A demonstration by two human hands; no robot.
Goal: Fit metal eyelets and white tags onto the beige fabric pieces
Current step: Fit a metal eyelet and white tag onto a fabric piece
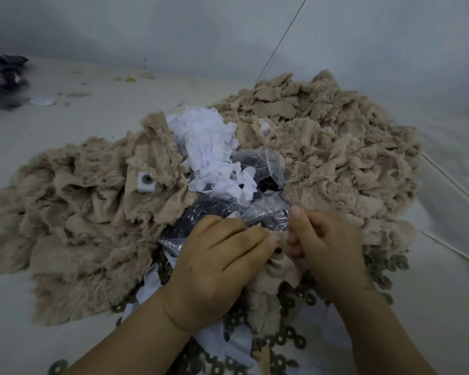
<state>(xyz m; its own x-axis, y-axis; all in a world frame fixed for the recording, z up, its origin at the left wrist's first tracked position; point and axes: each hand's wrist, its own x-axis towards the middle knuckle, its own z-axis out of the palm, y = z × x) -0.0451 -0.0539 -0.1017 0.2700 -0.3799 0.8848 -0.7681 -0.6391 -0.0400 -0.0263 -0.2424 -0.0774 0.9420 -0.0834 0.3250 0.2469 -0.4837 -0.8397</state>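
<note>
My left hand [217, 266] and my right hand [325, 247] meet at the centre, fingers curled, both pinching one small beige fabric piece [275, 269] with a dark metal eyelet [278, 250] at its top. A heap of frayed beige fabric pieces [336, 158] lies to the right, another heap [73, 212] to the left. On the left heap rests a piece fitted with a white tag and eyelet [146, 182]. Loose white tags [211, 152] are piled between the heaps. Several grey metal rings [290, 336] are scattered under my wrists.
Crumpled clear plastic bags [263, 163] with dark contents lie behind my hands. Dark cloth [0, 82] sits at the far left edge. The pale work surface [65, 109] meets a grey wall behind. Thin pale sticks [450, 180] lie at the right.
</note>
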